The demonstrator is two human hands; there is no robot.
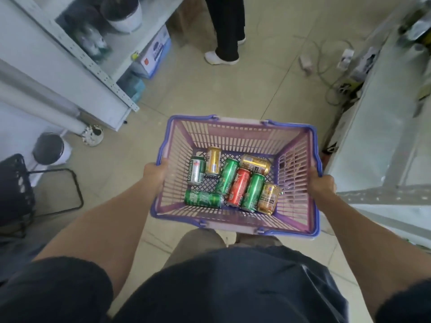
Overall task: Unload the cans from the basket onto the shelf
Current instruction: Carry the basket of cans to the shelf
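I hold a purple plastic basket (235, 134) in front of my body, above the floor. My left hand (154, 172) grips its left rim and my right hand (323, 183) grips its right rim. Several cans lie on their sides on the basket's bottom: a red can (239, 187) in the middle, green cans (227, 175) on both sides of it and one at the near left, gold cans (213, 160) at the back and near right, and a green-and-silver can (196, 170) at the left. A grey metal shelf (382, 127) stands to the right.
Another grey shelf unit (98, 68) with pots and boxes stands at the left. A person's legs (227, 31) stand ahead on the tiled floor. Cables and a power strip (326, 64) lie at the far right. A black stool (16, 190) and a small bin are at the left.
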